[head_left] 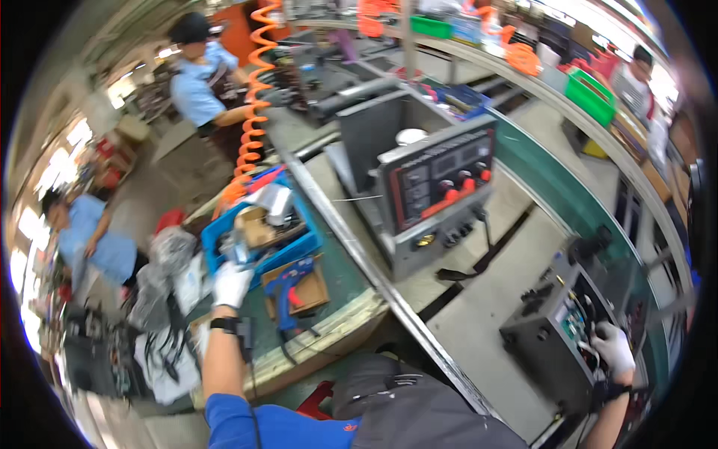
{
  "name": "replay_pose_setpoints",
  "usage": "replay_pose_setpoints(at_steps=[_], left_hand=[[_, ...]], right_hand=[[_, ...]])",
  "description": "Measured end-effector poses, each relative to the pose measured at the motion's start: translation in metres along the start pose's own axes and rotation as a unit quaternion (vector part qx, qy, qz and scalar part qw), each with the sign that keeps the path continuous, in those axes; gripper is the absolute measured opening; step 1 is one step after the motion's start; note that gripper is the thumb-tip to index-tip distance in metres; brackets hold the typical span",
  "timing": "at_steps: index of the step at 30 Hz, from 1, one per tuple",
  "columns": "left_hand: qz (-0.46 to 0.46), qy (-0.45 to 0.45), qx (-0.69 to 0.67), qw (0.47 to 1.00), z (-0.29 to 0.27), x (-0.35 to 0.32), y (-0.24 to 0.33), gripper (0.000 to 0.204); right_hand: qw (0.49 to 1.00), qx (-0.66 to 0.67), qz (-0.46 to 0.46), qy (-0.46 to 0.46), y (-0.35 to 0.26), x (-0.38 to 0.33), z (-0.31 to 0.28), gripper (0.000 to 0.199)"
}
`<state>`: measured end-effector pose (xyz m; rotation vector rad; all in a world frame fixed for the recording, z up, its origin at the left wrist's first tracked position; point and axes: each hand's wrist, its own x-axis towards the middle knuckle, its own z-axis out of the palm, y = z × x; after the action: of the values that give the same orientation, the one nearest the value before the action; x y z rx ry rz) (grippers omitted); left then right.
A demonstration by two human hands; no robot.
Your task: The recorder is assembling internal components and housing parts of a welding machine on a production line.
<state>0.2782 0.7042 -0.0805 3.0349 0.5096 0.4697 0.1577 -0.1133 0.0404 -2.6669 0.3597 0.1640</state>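
Note:
My left hand (pixel 233 284), in a white glove, reaches to the near left edge of a blue bin (pixel 312 236) of mixed parts. Its fingertips meet the parts inside and are blurred, so their grip is unclear. Far to the right, my white-gloved right hand (pixel 613 349) is at the open side of a dark grey metal housing (pixel 550 352). Its fingers are bent in beside white wires and a green circuit board (pixel 574 322); what they hold is hidden. Beside the bin, a blue glue gun (pixel 283 295) lies over an open cardboard box (pixel 313 289).
A grey control unit (pixel 419 247) with red knobs stands upright on the line, beyond a metal rail (pixel 359 266). An orange coiled hose (pixel 250 142) hangs behind the bin. Plastic bags (pixel 168 258) lie at left. Co-workers in light blue shirts stand farther left; another person is at far right.

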Motion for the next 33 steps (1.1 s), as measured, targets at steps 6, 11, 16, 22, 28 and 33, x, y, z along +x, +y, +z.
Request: replay_pose_setpoints(at_steps=[6, 11, 16, 22, 28, 33], left_hand=[[-0.096, -0.195, 0.108, 0.97, 0.082, 0.094, -0.13, 0.032], [-0.134, -0.167, 0.077, 0.974, 0.041, 0.114, -0.076, 0.038], [0.269, 0.053, -0.297, 0.915, -0.045, 0.1, 0.141, 0.049], [0.568, -0.19, -0.297, 0.744, -0.13, -0.116, 0.413, 0.03], [0.619, -0.452, -0.351, 0.538, -0.145, -0.227, 0.539, 0.031], [0.387, -0.806, -0.275, 0.354, -0.13, -0.232, 0.559, 0.03]], right_hand=[[0.996, -0.08, -0.005, -0.033, 0.008, 0.002, 0.015, 0.049], [0.995, -0.015, 0.102, 0.003, 0.026, -0.001, 0.008, 0.034], [0.975, -0.148, 0.167, -0.018, 0.078, -0.023, -0.017, 0.026], [0.986, -0.033, -0.02, 0.16, 0.019, -0.079, -0.039, 0.045], [0.937, 0.076, -0.304, 0.154, -0.057, -0.112, 0.032, 0.039], [0.962, 0.106, -0.237, 0.088, -0.026, -0.116, 0.035, 0.038]])
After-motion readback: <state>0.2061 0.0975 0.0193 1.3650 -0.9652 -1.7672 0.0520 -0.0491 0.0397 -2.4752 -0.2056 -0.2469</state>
